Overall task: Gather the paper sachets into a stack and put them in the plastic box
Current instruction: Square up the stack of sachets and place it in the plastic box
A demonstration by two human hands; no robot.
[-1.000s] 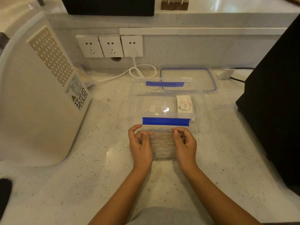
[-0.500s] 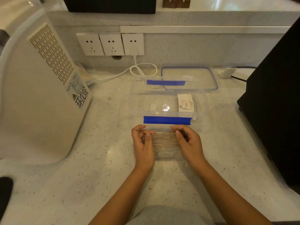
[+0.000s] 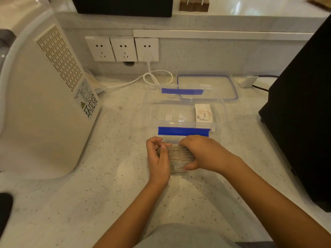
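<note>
**Stack pinched just in front of the box**

Both hands hold the stack of sachets on edge on the surface, right against the near wall of the box. Left hand clamps the left end, fingers curled over the top. Right hand covers the right end, thumb low on the front sachet. Each grip is narrow and closed on the stack. The box is open, with one sachet already inside at its right end. The lid lies behind the box.

Risks, as I judge them: the sachets are thin and loose, so uneven squeeze could fan or spill the middle ones on lifting. The stack could also catch the box's near blue clip going over.
</note>
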